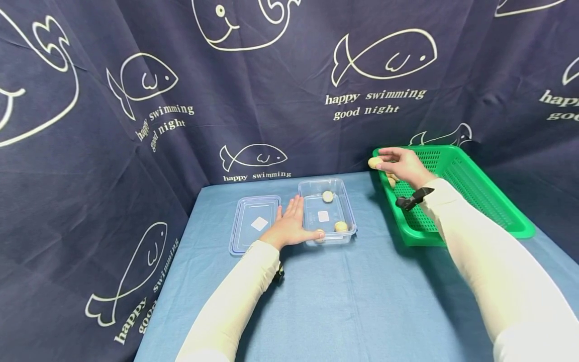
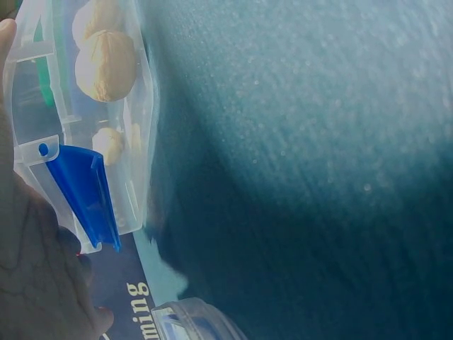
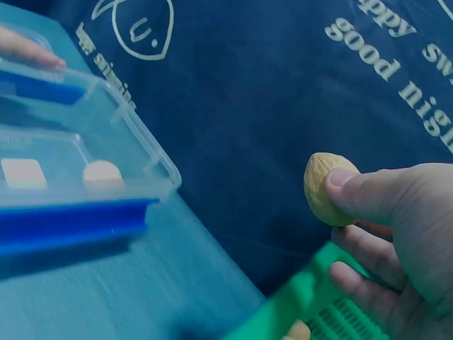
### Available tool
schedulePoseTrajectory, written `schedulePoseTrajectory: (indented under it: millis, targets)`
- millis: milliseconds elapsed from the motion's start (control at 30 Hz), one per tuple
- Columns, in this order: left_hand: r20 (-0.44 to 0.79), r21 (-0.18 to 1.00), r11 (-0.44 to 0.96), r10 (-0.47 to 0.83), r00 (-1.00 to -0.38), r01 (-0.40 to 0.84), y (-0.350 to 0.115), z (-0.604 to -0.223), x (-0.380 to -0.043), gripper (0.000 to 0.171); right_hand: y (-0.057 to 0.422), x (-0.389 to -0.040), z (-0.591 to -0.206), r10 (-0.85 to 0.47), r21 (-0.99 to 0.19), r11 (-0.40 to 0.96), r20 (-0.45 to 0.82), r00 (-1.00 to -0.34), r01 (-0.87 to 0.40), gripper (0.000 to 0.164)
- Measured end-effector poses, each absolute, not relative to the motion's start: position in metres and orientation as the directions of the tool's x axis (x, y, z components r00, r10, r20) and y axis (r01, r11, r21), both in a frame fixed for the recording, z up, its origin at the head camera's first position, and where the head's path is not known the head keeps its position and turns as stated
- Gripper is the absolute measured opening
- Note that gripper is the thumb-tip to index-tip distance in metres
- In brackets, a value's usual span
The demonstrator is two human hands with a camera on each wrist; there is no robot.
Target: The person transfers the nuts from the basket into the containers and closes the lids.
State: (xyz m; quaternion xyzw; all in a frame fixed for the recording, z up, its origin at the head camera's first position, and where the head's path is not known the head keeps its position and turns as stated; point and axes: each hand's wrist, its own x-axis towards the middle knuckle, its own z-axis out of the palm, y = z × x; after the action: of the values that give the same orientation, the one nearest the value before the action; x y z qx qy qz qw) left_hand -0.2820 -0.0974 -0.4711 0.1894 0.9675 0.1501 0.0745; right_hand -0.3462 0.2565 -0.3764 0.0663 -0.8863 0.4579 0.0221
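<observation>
My right hand [image 1: 406, 167] pinches a walnut [image 3: 320, 190] between thumb and fingers, above the left rim of a green basket [image 1: 420, 239]. More walnuts [image 1: 391, 182] lie along that side of the basket, partly hidden by the hand. A clear plastic box [image 1: 315, 203] sits on the table with three walnuts inside; one walnut [image 1: 327, 196] is toward the back and another walnut [image 1: 341, 227] is at the front right. Fingers outstretched, my left hand [image 1: 291, 227] rests against the box's left side, thumb along its front. Blue clips [image 2: 85, 191] hang from the box.
The box's clear lid [image 1: 246, 226] with a blue edge lies flat to the left of the box. A blue cloth covers the table [image 1: 316, 301]. Dark curtains [image 1: 294, 115] with fish drawings rise behind and at the left.
</observation>
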Motion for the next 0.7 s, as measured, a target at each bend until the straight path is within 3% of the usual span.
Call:
schedulePoseTrajectory:
  millis: [433, 700]
  targets:
    - [-0.085, 0.310, 0.883, 0.396, -0.914, 0.353, -0.099, -0.470, -0.280, 0.134, 0.219, -0.350, -0.378, -0.142, -0.895, 0.421, 0.095, -0.985, -0.147, 0.061]
    - [-0.075, 0.324, 0.875, 0.402, -0.913, 0.359, -0.099, -0.469, -0.280, 0.133, 0.199, -0.346, -0.382, -0.195, -0.903, 0.397, 0.090, -0.977, -0.162, 0.057]
